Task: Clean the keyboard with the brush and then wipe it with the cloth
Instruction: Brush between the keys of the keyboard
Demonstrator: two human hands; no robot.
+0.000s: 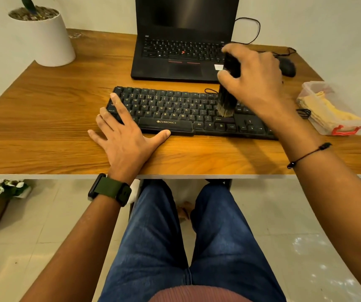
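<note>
Person seen from own head camera. Both forearms bare, no sleeves. Left wrist: black-cased watch point(109, 189) on a dark green strap. Right wrist: thin black cord bracelet point(308, 155) with small dark beads. Legs in blue denim jeans point(186, 247). Ribbed pinkish-mauve top point(197, 294) shows at the bottom edge.

Keyboard point(175, 112) right end behind forearm

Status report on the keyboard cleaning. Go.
Right hand grips brush, bristles on keyboard. Left hand flat on keyboard's left end. Cloth in its box. Nothing in the way.
</note>
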